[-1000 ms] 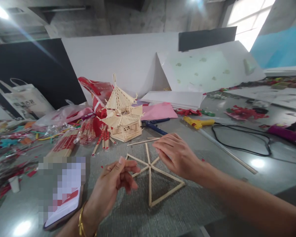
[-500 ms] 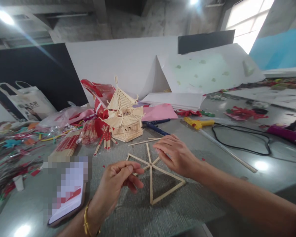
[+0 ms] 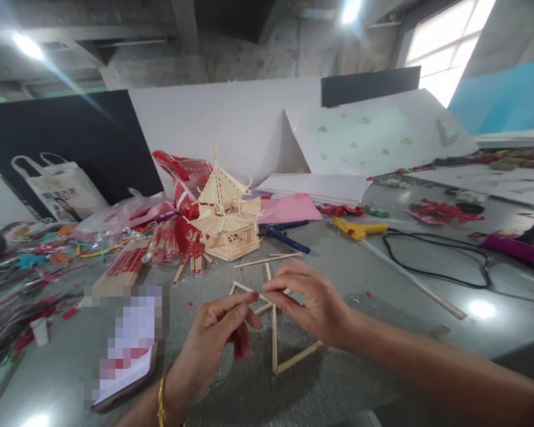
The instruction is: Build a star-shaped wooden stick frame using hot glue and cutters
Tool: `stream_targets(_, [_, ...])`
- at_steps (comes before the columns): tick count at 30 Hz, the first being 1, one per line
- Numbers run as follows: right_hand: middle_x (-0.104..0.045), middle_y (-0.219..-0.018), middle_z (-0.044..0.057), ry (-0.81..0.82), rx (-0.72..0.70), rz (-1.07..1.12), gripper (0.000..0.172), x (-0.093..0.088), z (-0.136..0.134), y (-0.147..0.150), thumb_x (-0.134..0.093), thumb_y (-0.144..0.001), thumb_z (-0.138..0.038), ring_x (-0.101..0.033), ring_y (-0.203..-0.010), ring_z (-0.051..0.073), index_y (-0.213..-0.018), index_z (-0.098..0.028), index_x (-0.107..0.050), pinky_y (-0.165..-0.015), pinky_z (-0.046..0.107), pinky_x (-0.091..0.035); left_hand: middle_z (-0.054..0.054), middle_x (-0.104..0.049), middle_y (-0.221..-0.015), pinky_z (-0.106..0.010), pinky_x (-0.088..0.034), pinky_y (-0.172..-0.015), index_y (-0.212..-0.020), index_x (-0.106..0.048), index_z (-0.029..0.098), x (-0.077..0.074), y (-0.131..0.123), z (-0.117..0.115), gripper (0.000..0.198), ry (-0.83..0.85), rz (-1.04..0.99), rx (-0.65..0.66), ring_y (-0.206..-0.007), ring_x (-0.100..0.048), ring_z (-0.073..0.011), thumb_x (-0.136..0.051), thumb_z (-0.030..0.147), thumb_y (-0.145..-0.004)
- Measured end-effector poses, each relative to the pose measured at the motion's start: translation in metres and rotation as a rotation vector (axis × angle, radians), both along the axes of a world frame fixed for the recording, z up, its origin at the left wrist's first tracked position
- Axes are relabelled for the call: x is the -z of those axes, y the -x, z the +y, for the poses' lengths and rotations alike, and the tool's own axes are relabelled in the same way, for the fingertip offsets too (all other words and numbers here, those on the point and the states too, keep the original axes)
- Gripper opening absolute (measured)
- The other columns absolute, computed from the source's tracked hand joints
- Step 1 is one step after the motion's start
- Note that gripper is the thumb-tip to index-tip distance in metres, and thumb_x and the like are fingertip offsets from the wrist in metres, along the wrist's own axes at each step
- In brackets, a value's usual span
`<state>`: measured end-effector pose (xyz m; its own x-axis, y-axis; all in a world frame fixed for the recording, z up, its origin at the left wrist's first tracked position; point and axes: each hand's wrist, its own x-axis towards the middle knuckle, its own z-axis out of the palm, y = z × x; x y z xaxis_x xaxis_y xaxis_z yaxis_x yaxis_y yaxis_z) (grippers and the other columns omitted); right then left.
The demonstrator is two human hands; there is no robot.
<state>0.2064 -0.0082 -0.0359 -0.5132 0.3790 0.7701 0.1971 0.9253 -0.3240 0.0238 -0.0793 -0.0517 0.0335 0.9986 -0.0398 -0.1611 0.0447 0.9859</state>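
Observation:
A flat frame of thin wooden sticks (image 3: 275,344) lies on the table, its spokes meeting at a centre and its outer edges forming triangles. Above its left side is my left hand (image 3: 213,332), thumb pressed to the index finger and the other fingers curled. My right hand (image 3: 314,302) hovers over the centre and right part of the frame with thumb and fingertips pinched together. Anything in either pinch is too small to make out. Loose sticks (image 3: 258,261) lie just behind the frame, in front of a small wooden-stick pagoda (image 3: 226,222).
A yellow glue gun (image 3: 360,228) with a black cord lies at right; blue-handled pliers (image 3: 287,237) are beside the pagoda. At left are a phone (image 3: 131,356), red-wrapped stick bundles (image 3: 124,261) and scattered craft scraps. Pink paper (image 3: 289,207) and white boards stand behind.
My right hand has moved slightly down and left over the frame's centre, closer to my left hand. The whole view has shifted a little downward.

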Motion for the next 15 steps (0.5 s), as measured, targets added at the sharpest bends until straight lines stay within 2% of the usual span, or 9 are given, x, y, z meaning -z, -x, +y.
stream_targets(5, [-0.061, -0.075, 0.003, -0.152, 0.002, -0.043, 0.012, 0.0044, 0.0001, 0.0073, -0.054, -0.089, -0.020, -0.052, -0.073, 0.013, -0.092, -0.016, -0.065, -0.070, 0.028, -0.042, -0.001, -0.062, -0.065, -0.017, -0.036, -0.037, -0.105, -0.069, 0.015, 0.0000, -0.0034, -0.0028, 0.034, -0.038, -0.007, 0.086, -0.041, -0.050, -0.0068, -0.062, 0.039, -0.082])
stream_targets(10, [-0.061, -0.071, 0.001, -0.219, -0.014, -0.053, 0.012, 0.0030, -0.0006, 0.0061, -0.052, -0.089, -0.016, -0.049, -0.070, 0.013, -0.082, -0.016, -0.062, -0.072, 0.030, -0.036, -0.001, -0.061, -0.066, -0.015, -0.033, -0.035, -0.105, -0.070, 0.017, 0.0008, -0.0072, -0.0040, 0.032, -0.044, -0.008, 0.193, -0.039, -0.049, -0.0051, -0.061, 0.038, -0.083])
stream_targets(12, [-0.059, -0.071, 0.001, -0.178, -0.031, -0.046, 0.013, 0.0009, -0.0017, 0.0038, -0.051, -0.088, -0.015, -0.048, -0.071, 0.013, -0.079, -0.016, -0.060, -0.073, 0.031, -0.035, -0.002, -0.062, -0.068, -0.014, -0.033, -0.035, -0.109, -0.068, 0.018, 0.0032, -0.0074, -0.0044, 0.033, -0.041, -0.022, 0.229, -0.040, -0.050, -0.0054, -0.061, 0.038, -0.084])
stream_targets(15, [-0.055, -0.069, 0.001, 0.010, -0.033, -0.010, 0.015, -0.0021, -0.0024, 0.0010, -0.049, -0.089, -0.019, -0.048, -0.069, 0.012, -0.076, -0.015, -0.055, -0.069, 0.027, -0.036, -0.002, -0.064, -0.071, -0.015, -0.034, -0.035, -0.115, -0.065, 0.020, 0.0064, -0.0063, -0.0054, 0.036, -0.024, -0.054, 0.248, -0.041, -0.053, -0.0065, -0.060, 0.038, -0.084])
